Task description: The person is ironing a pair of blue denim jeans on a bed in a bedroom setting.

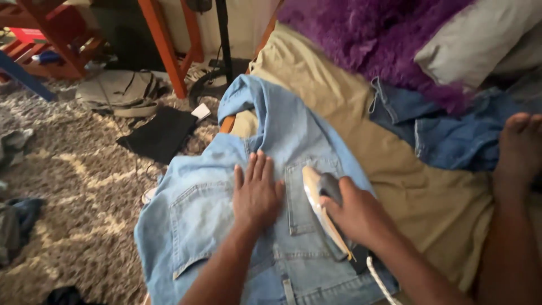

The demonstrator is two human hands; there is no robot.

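Right now my left hand (257, 192) lies flat and open on the light blue jeans (237, 226), fingers spread between the two back pockets, holding nothing, only pressing the denim smooth. My right hand (353, 214) is closed around the dark handle of the clothes iron (324, 209), which rests tilted on the right back pocket, just beside my left hand. The jeans lie over a tan sheet (361, 147), hanging partly off the edge toward the shaggy rug (73, 186). I judge the risk is a burn: the soleplate sits close to my left fingers. Its white cord (379, 280) trails by my wrist and could snag, and my bare foot (522, 147) is near.
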